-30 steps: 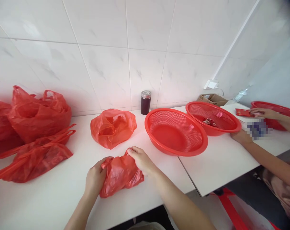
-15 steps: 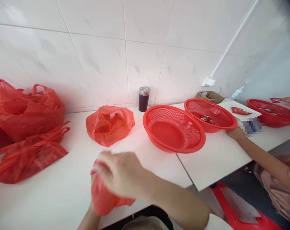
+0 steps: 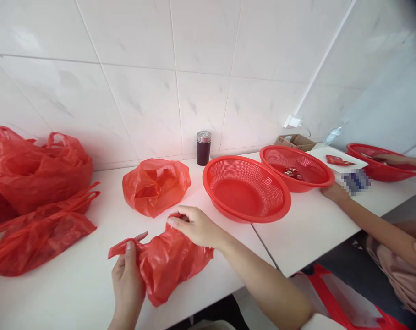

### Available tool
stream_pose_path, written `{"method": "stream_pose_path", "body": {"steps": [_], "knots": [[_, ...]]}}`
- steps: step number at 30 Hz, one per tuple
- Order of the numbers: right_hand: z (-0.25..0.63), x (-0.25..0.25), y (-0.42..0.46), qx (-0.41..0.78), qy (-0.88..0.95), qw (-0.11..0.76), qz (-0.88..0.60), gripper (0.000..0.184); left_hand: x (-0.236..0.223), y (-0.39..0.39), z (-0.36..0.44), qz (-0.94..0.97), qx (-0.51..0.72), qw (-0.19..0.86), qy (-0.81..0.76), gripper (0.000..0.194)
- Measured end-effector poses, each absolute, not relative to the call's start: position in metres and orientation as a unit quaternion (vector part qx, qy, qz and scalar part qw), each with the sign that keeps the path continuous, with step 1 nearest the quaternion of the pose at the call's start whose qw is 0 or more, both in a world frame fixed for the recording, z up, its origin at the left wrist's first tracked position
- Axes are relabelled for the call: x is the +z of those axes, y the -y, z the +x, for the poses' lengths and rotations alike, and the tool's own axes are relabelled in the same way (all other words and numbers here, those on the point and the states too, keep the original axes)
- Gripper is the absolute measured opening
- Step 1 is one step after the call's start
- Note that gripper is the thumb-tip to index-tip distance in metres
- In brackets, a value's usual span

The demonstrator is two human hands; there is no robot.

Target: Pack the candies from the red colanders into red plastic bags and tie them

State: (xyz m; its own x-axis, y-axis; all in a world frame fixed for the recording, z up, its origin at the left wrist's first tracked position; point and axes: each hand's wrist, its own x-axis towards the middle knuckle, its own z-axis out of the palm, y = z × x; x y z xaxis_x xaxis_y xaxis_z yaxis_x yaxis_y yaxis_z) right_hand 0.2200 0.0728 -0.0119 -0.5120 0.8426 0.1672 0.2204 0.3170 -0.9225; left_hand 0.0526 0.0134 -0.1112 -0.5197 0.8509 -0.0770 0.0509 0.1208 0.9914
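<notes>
Between my hands is a crumpled red plastic bag above the front of the white table. My left hand is closed on the bag's left end, thumb on top, with a twisted flap sticking out past it. Thumb and fingers of my right hand pinch the upper right part. What the bag holds, if anything, is hidden by the folds. Just behind it stands another red plastic bag with its mouth spread wide. To the right of that sits a red plastic colander with nothing in it.
Several red bags are heaped at the left. A dark tumbler stands by the wall. At right, a second colander holds small items, beside a co-worker's arm, a white tray, a third colander and a cardboard box.
My hands have moved apart, stretching the red bag sideways between them. My right hand no longer covers the left one. At far right, a co-worker's hand has reached into the third colander.
</notes>
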Motion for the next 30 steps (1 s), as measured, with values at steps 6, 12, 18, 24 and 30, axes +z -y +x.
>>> {"method": "stream_pose_path", "body": {"steps": [6,12,18,24,30], "knots": [[0.237,-0.106,-0.093,0.443,0.687,0.337,-0.467,0.033,-0.12,-0.027,0.022,0.442,0.446,0.272,-0.729,0.052],[0.232,-0.148,-0.105,0.311,0.69,0.339,-0.559,0.028,-0.145,-0.046,0.019,0.551,0.297,0.173,-0.76,0.042],[0.232,-0.161,-0.11,0.229,0.733,0.306,-0.562,0.02,-0.148,-0.049,0.017,0.609,0.222,0.112,-0.753,0.038],[0.237,-0.162,-0.11,0.205,0.746,0.316,-0.549,0.024,-0.146,-0.056,0.01,0.653,0.18,0.085,-0.73,0.035],[0.244,-0.163,-0.116,0.219,0.699,0.378,-0.566,0.037,-0.145,-0.052,0.003,0.593,0.224,0.072,-0.77,0.037]]}}
